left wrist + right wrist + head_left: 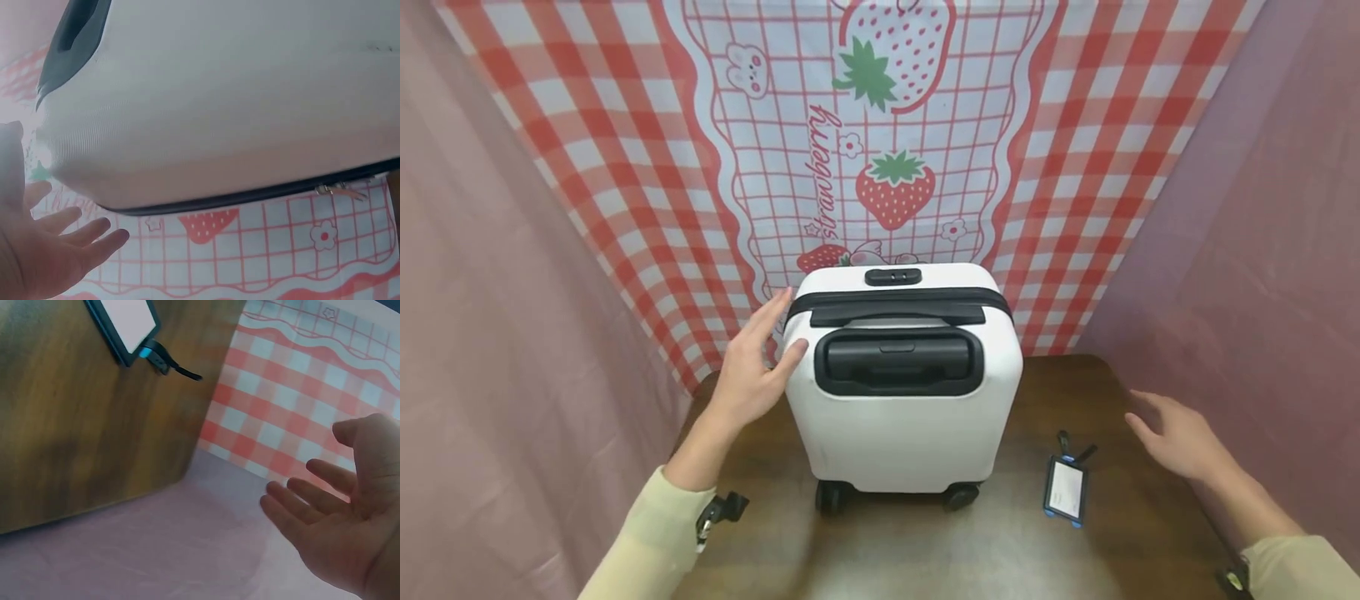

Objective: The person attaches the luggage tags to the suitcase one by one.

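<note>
the white suitcase point(902, 442) stood upright on the table point(917, 558), the left hand point(748, 371) unclenched, fingers extended, at its nine o'clock; the right hand point(1180, 437) hung relaxed at two o'clock from the luggage tag point(1065, 489).

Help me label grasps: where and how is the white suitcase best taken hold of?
Probably by the black carry handle on top, coming from above and curling the fingers under its middle. The suitcase stands upright on its wheels, and a pale gap shows along the handle's near edge. The left hand is at one side, away from that handle.
</note>
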A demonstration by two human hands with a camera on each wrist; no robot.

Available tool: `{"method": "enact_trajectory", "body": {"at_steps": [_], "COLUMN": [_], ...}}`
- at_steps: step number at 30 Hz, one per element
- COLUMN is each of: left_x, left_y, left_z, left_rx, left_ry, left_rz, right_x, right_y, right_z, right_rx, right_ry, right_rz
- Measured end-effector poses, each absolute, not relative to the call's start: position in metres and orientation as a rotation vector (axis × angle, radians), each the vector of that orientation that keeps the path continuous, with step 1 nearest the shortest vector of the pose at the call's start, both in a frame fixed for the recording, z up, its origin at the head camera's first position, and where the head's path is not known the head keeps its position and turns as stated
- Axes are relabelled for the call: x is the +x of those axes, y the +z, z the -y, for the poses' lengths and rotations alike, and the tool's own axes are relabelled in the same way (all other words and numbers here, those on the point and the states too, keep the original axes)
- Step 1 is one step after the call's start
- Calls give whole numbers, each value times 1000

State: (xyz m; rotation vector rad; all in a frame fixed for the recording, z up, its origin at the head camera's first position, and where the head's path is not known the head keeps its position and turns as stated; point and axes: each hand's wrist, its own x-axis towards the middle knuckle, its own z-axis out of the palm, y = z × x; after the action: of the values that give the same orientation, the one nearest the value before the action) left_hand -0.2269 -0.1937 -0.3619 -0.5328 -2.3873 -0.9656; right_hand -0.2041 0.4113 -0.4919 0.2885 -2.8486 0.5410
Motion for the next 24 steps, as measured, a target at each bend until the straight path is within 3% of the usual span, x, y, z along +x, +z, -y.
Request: {"method": "enact_trajectory", "body": {"at_steps": [24], "left_x": [-234], "left_y": [-367], "left_z": [178], "left_rx": [-519], "left_ry": [-964], "left_rz": [2390], "right_x": [-212], "right_y": [-547], "right_z": [-412], "right_rx": [102], "right_ry": [696], "right_rz": [2990]}}
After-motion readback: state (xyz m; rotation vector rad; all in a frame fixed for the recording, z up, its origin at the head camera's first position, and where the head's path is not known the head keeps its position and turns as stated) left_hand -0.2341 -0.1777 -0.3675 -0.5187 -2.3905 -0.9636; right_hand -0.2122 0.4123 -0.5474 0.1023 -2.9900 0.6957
